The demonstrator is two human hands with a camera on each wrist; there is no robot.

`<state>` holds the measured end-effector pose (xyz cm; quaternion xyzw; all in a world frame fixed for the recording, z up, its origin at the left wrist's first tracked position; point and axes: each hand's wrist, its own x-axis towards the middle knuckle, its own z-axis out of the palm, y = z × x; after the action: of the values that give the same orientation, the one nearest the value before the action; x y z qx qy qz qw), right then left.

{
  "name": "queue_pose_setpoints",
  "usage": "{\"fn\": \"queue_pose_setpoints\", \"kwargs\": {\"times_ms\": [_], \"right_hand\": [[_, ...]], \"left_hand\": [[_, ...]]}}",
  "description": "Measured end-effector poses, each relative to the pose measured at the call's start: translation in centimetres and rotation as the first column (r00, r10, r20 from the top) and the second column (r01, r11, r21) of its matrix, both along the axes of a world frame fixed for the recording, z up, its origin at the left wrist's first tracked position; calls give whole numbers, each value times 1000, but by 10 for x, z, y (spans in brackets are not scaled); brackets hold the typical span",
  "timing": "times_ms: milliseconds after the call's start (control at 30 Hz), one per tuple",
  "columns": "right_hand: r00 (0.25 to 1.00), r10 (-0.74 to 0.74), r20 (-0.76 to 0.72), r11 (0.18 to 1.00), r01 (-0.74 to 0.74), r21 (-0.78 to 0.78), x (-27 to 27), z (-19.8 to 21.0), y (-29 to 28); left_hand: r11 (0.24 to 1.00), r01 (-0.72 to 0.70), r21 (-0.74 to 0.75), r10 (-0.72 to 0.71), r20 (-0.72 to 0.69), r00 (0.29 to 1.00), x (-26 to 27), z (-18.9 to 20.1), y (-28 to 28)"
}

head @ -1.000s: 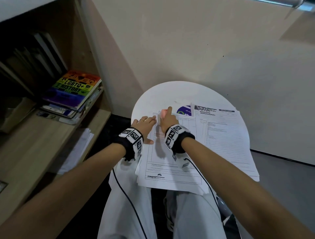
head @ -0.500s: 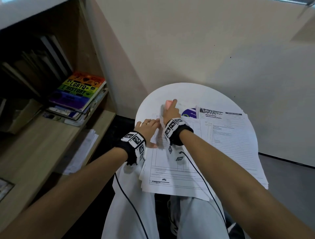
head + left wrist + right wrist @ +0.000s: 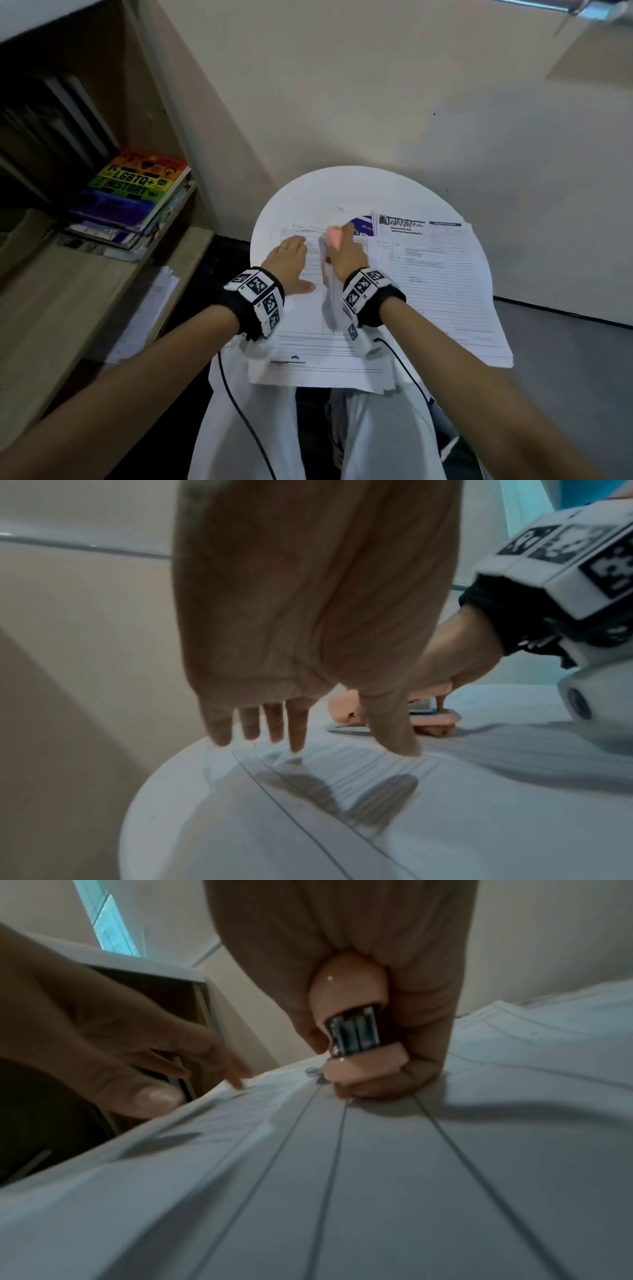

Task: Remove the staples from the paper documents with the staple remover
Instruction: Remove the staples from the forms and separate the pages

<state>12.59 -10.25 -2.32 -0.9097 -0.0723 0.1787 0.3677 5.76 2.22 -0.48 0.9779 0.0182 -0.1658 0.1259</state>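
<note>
A pink staple remover (image 3: 334, 234) (image 3: 356, 1031) (image 3: 424, 712) with metal jaws is gripped in my right hand (image 3: 344, 255), its tip down on the top edge of the left paper stack (image 3: 318, 329). My left hand (image 3: 289, 262) lies flat with straight fingers (image 3: 294, 729) on that same stack, just left of the remover. A second stack of printed forms (image 3: 442, 281) lies to the right. Any staple is hidden under the tool.
The papers cover a small round white table (image 3: 305, 195) against a beige wall. A wooden shelf (image 3: 85, 274) with a rainbow-covered book (image 3: 133, 188) stands to the left, loose sheets (image 3: 147, 305) on its lower ledge. Cables hang from both wristbands over my lap.
My right hand pushed forward with the remover, then came back a little toward me. The left hand has spread flat on the stack beside it.
</note>
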Motion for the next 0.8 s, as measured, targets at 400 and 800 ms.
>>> {"fn": "queue_pose_setpoints", "kwargs": {"times_ms": [400,800], "right_hand": [[965,-258,-44,966,258,-5,-5,2,-34],[981,-191,-23,977,187,-101,-2,3,-33]], "left_hand": [[987,136,82,-129,-88,988,15,-8,-28],[965,236,112,-214,-175,961,33,1,-37]]}}
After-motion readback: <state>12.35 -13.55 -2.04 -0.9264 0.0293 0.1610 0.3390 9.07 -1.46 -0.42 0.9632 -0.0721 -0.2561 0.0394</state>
